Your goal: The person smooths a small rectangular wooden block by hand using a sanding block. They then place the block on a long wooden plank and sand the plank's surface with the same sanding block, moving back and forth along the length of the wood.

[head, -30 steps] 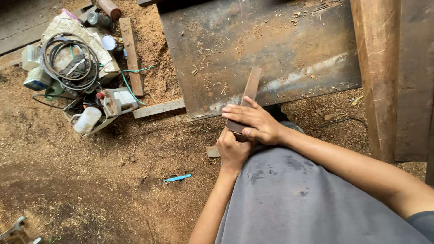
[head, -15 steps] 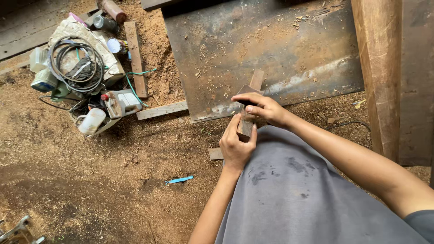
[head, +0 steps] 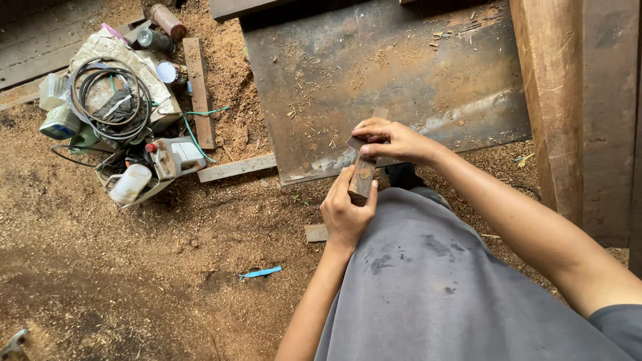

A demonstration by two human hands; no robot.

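**Two hands on one short wooden block, above a sawdust floor**

One narrow brown wooden block (head: 362, 175) is held out over the person's grey-clad lap (head: 428, 281). The left hand (head: 346, 212) is wrapped round its lower end, fingers curled shut on it. The right hand (head: 391, 139) is bent over its upper end, fingertips pressing a small dark flat piece (head: 355, 142) against the top; what that piece is cannot be told.

On the ground behind lies one large rusty steel sheet (head: 401, 73), scattered with chips. Two loose wooden battens show: one upright in the view (head: 199, 90) and one lying crosswise (head: 235, 168) at the sheet's near corner. To the left is one heap of gear: a coil of black cable (head: 107, 100) on a pale sack, one white plastic jug (head: 130, 184), and three cans (head: 166, 20) near its top. One small blue strip (head: 261, 273) lies alone.

The floor (head: 100, 267) is bare earth covered in sawdust. A heavy timber post (head: 575, 107) stands on the right.
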